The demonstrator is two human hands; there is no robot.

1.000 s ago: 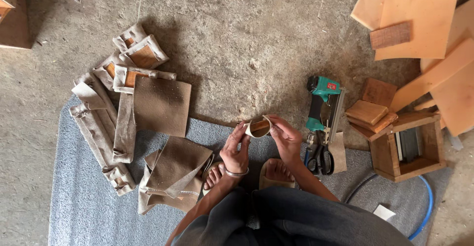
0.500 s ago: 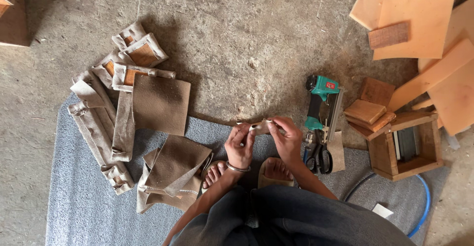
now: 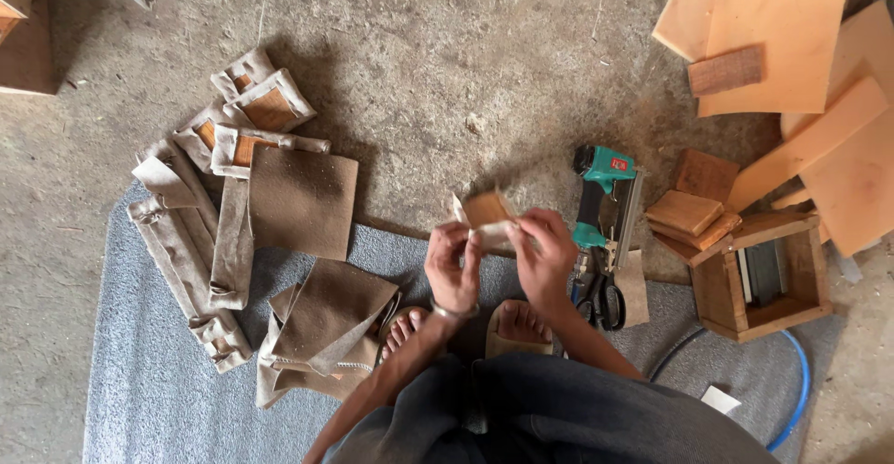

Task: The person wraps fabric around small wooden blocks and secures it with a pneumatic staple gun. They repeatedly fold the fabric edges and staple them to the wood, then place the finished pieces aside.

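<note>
Both hands, left hand (image 3: 453,264) and right hand (image 3: 545,257), are clamped together on a small wooden block (image 3: 488,211) wrapped in pale cloth. Just right of them a green nail gun (image 3: 603,196) and scissors (image 3: 602,300) are laid; fabric pieces (image 3: 300,201) are spread well left.

1. Soft daylight is falling evenly over the concrete floor (image 3: 447,73), leaving nothing dim.
2. The foam sheets (image 3: 773,26) at upper right are glowing brightest, nearly washing out.
3. Faint shadows are spreading beside the fabric pieces (image 3: 279,194).
4. Focus is holding sharp; edges are bending slightly.
</note>
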